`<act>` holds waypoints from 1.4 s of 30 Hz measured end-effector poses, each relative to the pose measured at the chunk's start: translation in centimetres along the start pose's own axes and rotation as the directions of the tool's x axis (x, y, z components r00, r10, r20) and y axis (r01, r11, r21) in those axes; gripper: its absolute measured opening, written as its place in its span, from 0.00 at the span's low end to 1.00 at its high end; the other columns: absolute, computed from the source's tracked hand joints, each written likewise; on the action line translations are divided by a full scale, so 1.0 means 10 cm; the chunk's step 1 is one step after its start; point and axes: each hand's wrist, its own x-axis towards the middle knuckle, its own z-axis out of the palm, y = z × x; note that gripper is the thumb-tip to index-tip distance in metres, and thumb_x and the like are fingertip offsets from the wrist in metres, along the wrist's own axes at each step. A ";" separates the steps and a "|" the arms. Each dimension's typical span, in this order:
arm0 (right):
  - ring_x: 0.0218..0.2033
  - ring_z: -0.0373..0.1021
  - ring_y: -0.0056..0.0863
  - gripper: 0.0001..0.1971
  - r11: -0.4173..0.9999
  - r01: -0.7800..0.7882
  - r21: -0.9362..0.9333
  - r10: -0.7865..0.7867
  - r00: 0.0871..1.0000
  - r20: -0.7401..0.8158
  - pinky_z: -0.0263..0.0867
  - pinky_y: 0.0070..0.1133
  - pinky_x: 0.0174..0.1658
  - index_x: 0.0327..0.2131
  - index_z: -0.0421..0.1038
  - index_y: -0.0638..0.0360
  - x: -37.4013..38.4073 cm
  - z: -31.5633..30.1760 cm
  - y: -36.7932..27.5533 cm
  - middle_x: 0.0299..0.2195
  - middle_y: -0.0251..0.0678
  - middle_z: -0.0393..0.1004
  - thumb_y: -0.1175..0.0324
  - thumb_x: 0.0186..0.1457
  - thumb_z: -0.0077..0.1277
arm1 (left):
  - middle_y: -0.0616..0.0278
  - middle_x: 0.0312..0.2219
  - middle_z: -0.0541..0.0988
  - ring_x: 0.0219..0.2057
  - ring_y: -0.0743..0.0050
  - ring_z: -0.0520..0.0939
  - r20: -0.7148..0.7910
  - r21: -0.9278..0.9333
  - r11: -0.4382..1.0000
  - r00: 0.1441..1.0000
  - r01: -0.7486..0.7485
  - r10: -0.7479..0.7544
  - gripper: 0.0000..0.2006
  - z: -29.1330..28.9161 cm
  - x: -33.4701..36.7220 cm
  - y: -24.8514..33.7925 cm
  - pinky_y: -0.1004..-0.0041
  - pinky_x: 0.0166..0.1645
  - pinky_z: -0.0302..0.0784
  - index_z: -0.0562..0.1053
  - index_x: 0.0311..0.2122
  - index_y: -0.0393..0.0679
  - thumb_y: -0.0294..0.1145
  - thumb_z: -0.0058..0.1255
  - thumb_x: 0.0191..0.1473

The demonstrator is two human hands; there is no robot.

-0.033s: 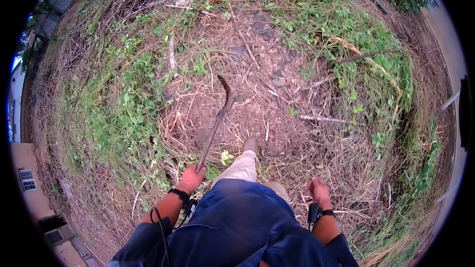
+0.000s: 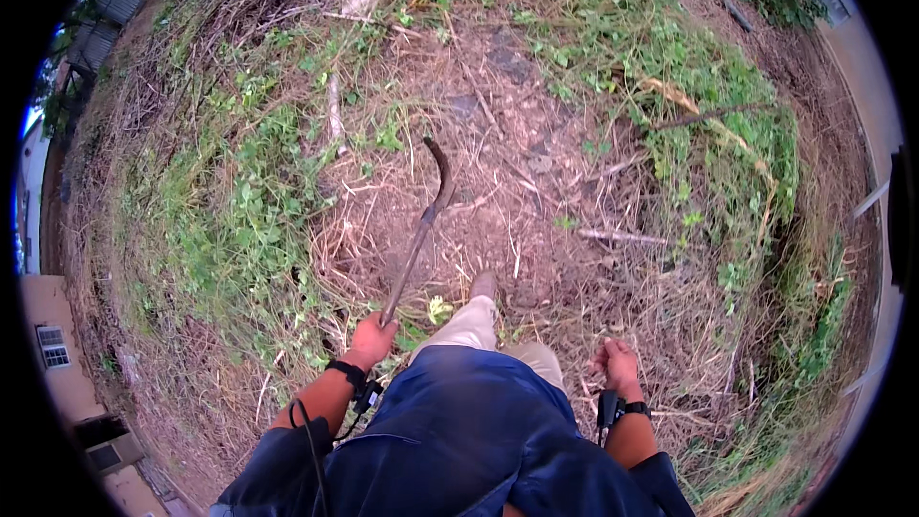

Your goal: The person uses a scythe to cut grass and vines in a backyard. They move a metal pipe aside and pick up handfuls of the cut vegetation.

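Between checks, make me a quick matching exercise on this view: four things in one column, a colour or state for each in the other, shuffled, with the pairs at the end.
Things
1. Left hand
2. Right hand
3. Curved tool
4. Trousers

Colour or state
A. Pale beige
B. Bent at its far end
C. Closed in a grip
D. Loosely curled, nothing seen in it

Pairs: 1-C, 2-D, 3-B, 4-A
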 end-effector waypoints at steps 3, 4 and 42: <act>0.20 0.72 0.25 0.08 0.996 0.032 -0.087 -0.030 0.999 0.022 0.67 0.20 0.21 0.33 0.69 0.57 0.14 0.26 -0.75 0.23 0.32 0.72 0.63 0.59 0.49 | 0.41 0.28 0.77 0.33 0.41 0.79 -0.105 -0.001 0.989 0.983 -0.149 0.148 0.18 -0.47 0.32 0.64 0.56 0.39 0.72 0.71 0.37 0.36 0.44 0.49 0.53; 0.20 0.72 0.25 0.08 0.995 0.027 -0.092 -0.024 0.999 0.029 0.67 0.20 0.22 0.33 0.69 0.57 0.18 0.32 -0.95 0.23 0.32 0.72 0.63 0.59 0.49 | 0.40 0.28 0.77 0.33 0.41 0.79 -0.144 -0.006 0.980 0.970 -0.198 0.195 0.18 -0.59 0.43 0.79 0.56 0.39 0.72 0.70 0.37 0.36 0.44 0.49 0.54; 0.20 0.73 0.24 0.07 0.999 -0.034 0.041 0.035 0.998 -0.044 0.68 0.18 0.20 0.34 0.68 0.58 3.67 1.05 -6.74 0.24 0.33 0.74 0.65 0.59 0.47 | 0.60 0.16 0.73 0.14 0.73 0.72 -0.004 -0.037 0.982 0.982 0.187 -0.187 0.14 -2.12 4.23 6.35 0.70 0.17 0.67 0.70 0.29 0.35 0.38 0.52 0.53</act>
